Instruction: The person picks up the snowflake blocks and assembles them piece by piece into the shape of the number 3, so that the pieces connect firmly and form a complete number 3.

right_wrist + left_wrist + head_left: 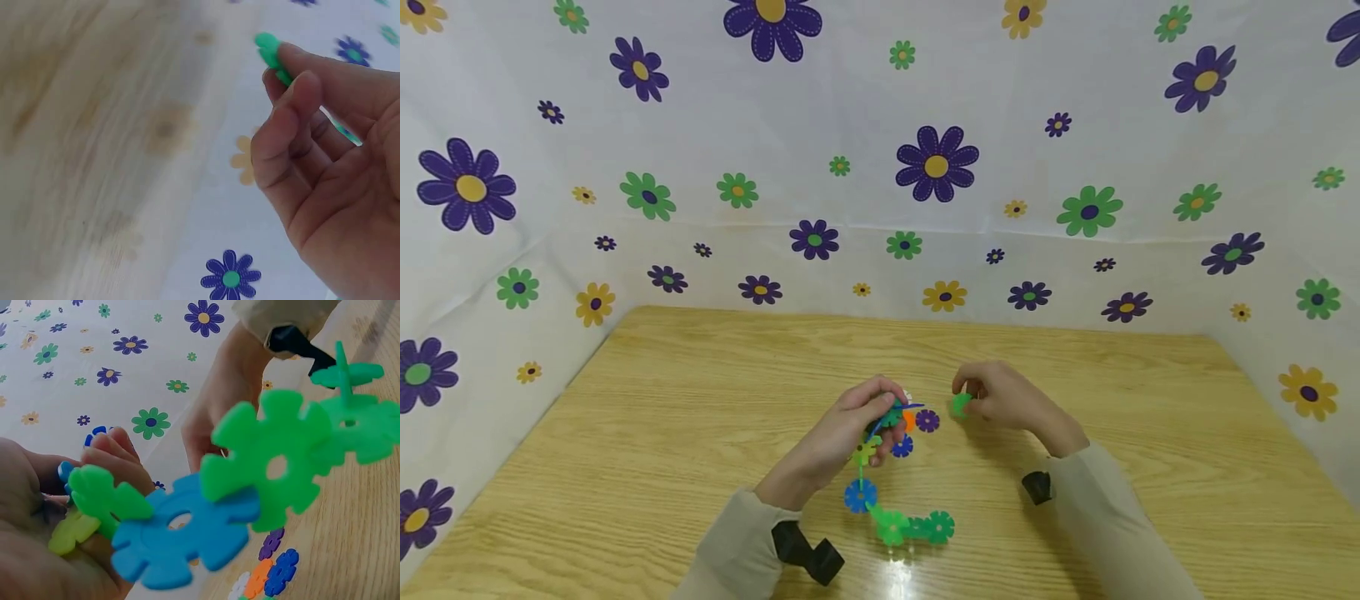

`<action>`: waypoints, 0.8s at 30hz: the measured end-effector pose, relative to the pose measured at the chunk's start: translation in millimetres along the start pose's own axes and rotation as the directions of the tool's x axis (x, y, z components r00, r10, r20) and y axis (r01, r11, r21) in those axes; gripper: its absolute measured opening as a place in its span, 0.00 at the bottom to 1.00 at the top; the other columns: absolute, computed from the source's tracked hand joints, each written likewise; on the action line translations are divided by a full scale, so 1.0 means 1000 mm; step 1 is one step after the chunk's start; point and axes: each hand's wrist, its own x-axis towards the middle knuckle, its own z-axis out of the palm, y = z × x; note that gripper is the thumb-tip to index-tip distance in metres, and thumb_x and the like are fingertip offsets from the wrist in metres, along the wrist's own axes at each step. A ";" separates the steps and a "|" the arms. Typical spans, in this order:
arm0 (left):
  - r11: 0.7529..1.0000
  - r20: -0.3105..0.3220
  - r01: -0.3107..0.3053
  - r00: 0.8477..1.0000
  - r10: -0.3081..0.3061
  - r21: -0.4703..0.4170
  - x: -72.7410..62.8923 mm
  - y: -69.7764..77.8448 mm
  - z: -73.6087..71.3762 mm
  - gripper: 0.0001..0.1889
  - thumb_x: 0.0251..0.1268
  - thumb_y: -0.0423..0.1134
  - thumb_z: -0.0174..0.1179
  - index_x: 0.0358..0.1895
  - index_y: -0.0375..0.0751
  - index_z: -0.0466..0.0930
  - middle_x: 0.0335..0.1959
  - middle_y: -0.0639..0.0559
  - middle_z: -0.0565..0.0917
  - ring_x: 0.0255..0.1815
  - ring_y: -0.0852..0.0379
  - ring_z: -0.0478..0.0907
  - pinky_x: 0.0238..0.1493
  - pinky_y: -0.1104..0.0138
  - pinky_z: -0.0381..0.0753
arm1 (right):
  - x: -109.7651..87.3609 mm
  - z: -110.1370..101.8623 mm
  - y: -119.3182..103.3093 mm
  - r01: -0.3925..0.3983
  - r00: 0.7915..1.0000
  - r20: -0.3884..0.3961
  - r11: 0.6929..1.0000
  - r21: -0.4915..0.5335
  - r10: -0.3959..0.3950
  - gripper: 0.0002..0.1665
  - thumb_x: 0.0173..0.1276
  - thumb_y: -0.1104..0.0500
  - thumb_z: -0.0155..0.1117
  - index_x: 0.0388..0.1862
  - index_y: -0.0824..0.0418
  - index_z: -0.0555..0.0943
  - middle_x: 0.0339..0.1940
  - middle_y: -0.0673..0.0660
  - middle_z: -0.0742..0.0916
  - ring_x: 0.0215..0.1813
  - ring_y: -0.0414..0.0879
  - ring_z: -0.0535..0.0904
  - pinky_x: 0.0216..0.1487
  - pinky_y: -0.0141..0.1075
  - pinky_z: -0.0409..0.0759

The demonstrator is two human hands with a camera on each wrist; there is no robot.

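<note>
My left hand (pixel 842 425) grips one end of a chain of interlocking flower-shaped plastic discs. From it trail a yellow-green disc (pixel 863 452), a blue disc (pixel 852 500), a bright green disc (pixel 887 533) and darker green discs (pixel 945 520). In the left wrist view, the blue disc (pixel 150 540) is slotted between green ones, and the chain extends away from the palm. My right hand (pixel 1009 400) pinches a single green disc (pixel 960 407) between thumb and fingertips, close over the table and right of the chain. Part of the gripped end is hidden by the left fingers.
Between the hands, loose discs lie on the wooden table (pixel 700 400): purple (pixel 933 417), orange (pixel 908 422), blue (pixel 897 448) and white (pixel 908 396). A white flower-printed cloth (pixel 850 108) stands behind and at both sides. Black straps sit at both wrists.
</note>
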 end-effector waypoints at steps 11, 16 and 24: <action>1.000 0.005 0.020 1.000 -0.020 -0.014 0.002 -0.003 0.003 0.14 0.87 0.39 0.35 0.51 0.32 0.68 0.26 0.50 0.71 0.21 0.59 0.63 0.23 0.69 0.67 | -0.045 -0.004 -0.030 0.030 0.984 -0.171 0.902 0.431 0.049 0.06 0.72 0.73 0.61 0.45 0.76 0.80 0.25 0.57 0.83 0.24 0.44 0.78 0.30 0.37 0.82; 0.998 -0.012 0.064 0.998 -0.064 -0.018 0.003 -0.004 0.007 0.14 0.87 0.41 0.38 0.53 0.31 0.67 0.26 0.50 0.70 0.21 0.59 0.62 0.23 0.69 0.65 | -0.052 0.004 -0.047 0.083 0.979 -0.201 0.817 0.571 0.040 0.10 0.73 0.75 0.58 0.50 0.81 0.75 0.28 0.58 0.85 0.26 0.43 0.83 0.33 0.38 0.85; 0.997 0.000 0.076 0.997 -0.076 -0.011 0.003 -0.003 0.009 0.14 0.87 0.41 0.37 0.53 0.31 0.66 0.26 0.50 0.67 0.21 0.58 0.59 0.24 0.69 0.63 | -0.051 0.014 -0.059 0.024 0.973 -0.181 0.717 0.697 0.143 0.12 0.74 0.71 0.59 0.50 0.81 0.74 0.33 0.55 0.86 0.29 0.44 0.86 0.38 0.39 0.87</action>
